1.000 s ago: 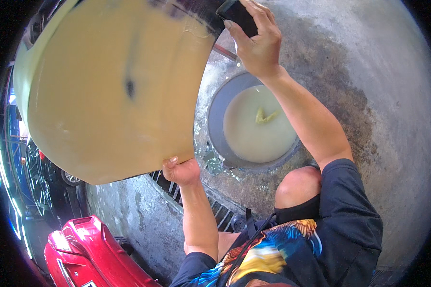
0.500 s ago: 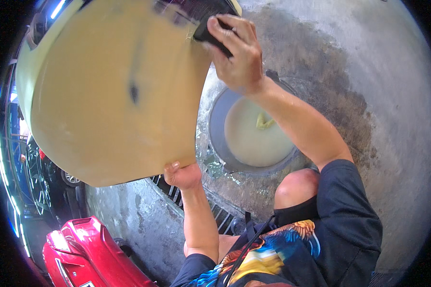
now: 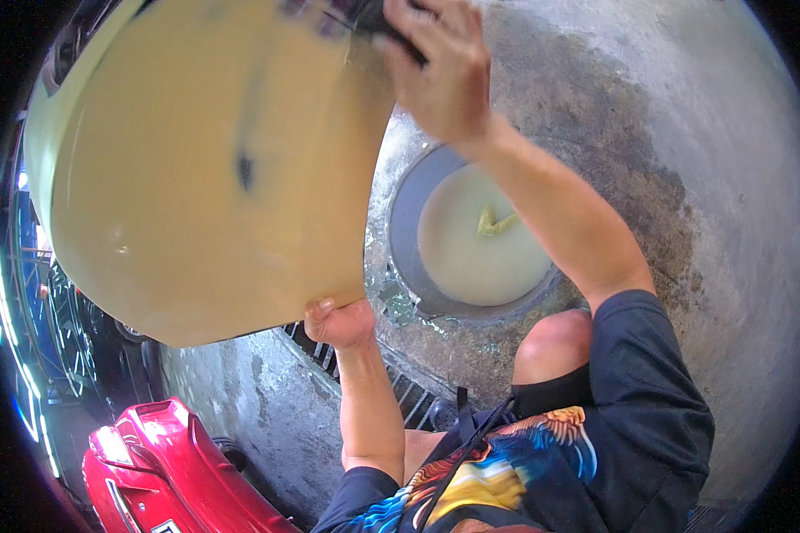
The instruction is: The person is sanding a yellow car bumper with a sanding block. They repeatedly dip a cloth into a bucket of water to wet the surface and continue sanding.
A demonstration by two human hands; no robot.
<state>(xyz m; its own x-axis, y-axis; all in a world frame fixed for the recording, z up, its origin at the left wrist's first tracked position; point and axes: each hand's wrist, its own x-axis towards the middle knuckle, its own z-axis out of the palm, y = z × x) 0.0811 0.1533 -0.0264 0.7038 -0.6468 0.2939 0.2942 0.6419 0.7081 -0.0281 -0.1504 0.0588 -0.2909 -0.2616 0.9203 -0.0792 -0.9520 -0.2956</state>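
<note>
A large curved car body panel (image 3: 204, 222), matt tan with a dark smudge near its middle, fills the upper left. My left hand (image 3: 342, 323) is closed on its lower right corner, thumb on top and the other fingers hidden beneath. At the panel's upper right edge, my right hand (image 3: 444, 75) is closed around a black sanding block (image 3: 404, 40) pressed to the surface. The hand is slightly blurred, and the block's far end runs out of clear view.
Below my right forearm stands a round grey tub (image 3: 404, 235) of cloudy water with a yellowish strip (image 3: 491, 224) in it. A drain grate (image 3: 413, 404) crosses the wet concrete floor. A shiny red vehicle part (image 3: 173, 453) lies lower left, near a dark car (image 3: 98, 333).
My right hand has slid the sanding block upward along the panel's right edge. The panel has shifted very slightly left, while my left hand keeps its hold.
</note>
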